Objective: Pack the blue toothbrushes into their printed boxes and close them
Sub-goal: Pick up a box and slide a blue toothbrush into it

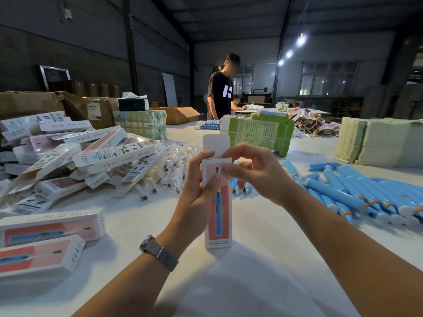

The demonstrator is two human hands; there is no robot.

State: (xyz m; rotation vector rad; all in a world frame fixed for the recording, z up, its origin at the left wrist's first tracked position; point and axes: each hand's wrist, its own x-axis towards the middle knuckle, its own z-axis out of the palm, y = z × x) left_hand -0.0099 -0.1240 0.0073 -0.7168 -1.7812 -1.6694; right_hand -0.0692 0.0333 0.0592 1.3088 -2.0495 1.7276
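Note:
I hold a tall printed box (219, 216) upright over the white table (263, 236). Its front shows a blue toothbrush on pink and red. My left hand (196, 191) grips the box's upper part, thumb on the front. My right hand (254, 170) pinches the top corner of the box, where the white top flap (216, 143) stands up open. Whether a toothbrush is inside is hidden. Several blue toothbrushes (357, 193) lie in a pile at the right, and a few more (240, 186) lie just behind the box.
Two boxes (45, 241) lie at the front left. A heap of printed boxes (75, 156) and clear wrapped parts (169, 170) fills the left. Green packs (261, 131) and paper stacks (380, 143) stand at the back. A person (220, 90) stands at the table's far end.

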